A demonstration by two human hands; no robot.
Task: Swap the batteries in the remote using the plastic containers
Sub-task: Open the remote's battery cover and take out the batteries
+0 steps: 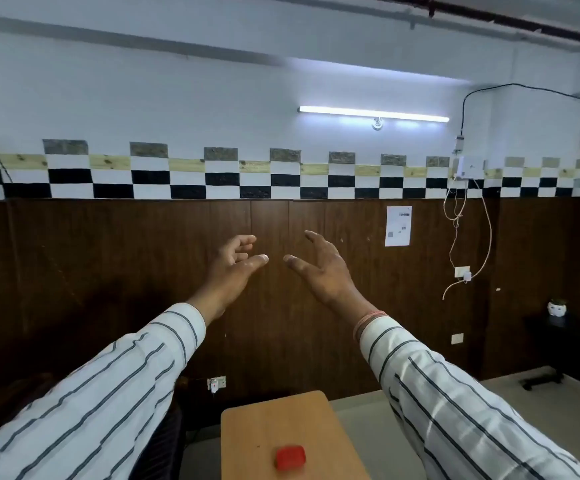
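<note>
A: Head view: which step?
B: None begun, I judge. Left hand [233,268] and right hand [319,271], mid-frame, are spread wide and hold nothing.
A: The remote?
B: Out of sight. A red item [290,456] sits bottom centre on the table [247,427]. Next, reach down.

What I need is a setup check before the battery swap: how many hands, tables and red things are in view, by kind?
Hands: 2, the left hand and the right hand, both raised and holding nothing
wooden table: 1
red object on it, too blurred to identify: 1
Remotes or batteries: 0
Total: 4
</note>
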